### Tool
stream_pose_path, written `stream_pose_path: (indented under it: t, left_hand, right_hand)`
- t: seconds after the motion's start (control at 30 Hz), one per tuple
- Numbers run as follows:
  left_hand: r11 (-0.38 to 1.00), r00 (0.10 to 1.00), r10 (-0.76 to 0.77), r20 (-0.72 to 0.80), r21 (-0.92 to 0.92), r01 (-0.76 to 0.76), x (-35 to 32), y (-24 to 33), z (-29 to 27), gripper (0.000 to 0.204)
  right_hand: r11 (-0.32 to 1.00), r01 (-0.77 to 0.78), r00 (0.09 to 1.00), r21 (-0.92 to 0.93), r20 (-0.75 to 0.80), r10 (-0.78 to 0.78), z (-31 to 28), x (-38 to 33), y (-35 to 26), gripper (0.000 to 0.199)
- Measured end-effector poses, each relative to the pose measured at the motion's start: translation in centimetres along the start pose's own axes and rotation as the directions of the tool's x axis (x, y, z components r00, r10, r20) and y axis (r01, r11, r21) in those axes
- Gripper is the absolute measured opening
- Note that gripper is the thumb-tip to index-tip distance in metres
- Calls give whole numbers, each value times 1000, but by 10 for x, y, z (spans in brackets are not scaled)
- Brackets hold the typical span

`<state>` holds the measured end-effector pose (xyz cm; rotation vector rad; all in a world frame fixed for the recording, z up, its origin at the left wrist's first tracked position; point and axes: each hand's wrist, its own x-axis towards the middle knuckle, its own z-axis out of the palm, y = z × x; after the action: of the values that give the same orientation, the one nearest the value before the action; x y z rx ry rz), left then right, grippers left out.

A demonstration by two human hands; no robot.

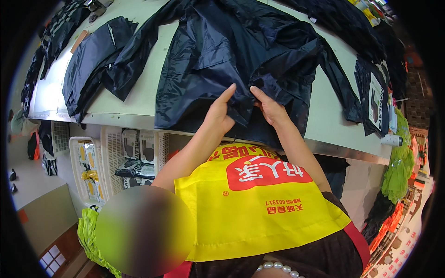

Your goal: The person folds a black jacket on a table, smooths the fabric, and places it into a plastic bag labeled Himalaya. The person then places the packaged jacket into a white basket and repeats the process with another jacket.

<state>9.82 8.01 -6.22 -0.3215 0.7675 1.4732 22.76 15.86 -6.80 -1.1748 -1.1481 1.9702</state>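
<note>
A dark navy, shiny jacket (199, 69) lies spread out before me, its sleeves reaching to both sides and its hem hanging over the near table edge. My left hand (220, 111) is closed on the cloth left of the front opening, thumb on top and the other fingers mostly hidden under it. Just across the opening, my right hand (271, 109) pinches the other front edge in a similar way. Between the two hands the front panels come close together near the hem.
Folded dark garments (88, 65) lie on the pale table (146, 88) at left. Dark packages (371, 97) and a thread spool (391, 140) sit at its right end. More dark clothing (338, 23) is piled at the back. White baskets (111, 160) hold packaged goods below the left edge.
</note>
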Motion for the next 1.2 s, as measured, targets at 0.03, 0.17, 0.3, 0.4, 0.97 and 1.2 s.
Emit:
stream_pose_path:
  t: [0.03,0.17,0.3,0.4,0.97,1.2]
  left_hand:
    - [996,996,-92,6,0,92,8,-4,1,25]
    - [941,942,-307,136,192,279,15,-5,13,17]
    - [953,979,-201,-11,227,198,2,-7,24,16]
    - [941,981,-187,51,295,165,-4,-10,35,15]
    - [959,989,-72,129,283,33,6,-56,29,11]
    - [975,990,-65,126,221,36,8,-62,34,11]
  right_hand:
    - [1000,27,999,7,31,-27,-2,-1,2,28]
    - [999,28,999,23,44,-29,-22,-8,1,24]
    - [990,-67,994,120,-81,77,-35,-29,-8,20]
    - [942,-132,990,310,-4,140,-45,-47,7,20]
    - [836,-18,974,548,-181,140,-31,-63,14,31]
    - [811,-28,982,585,-137,133,-38,-62,14,36]
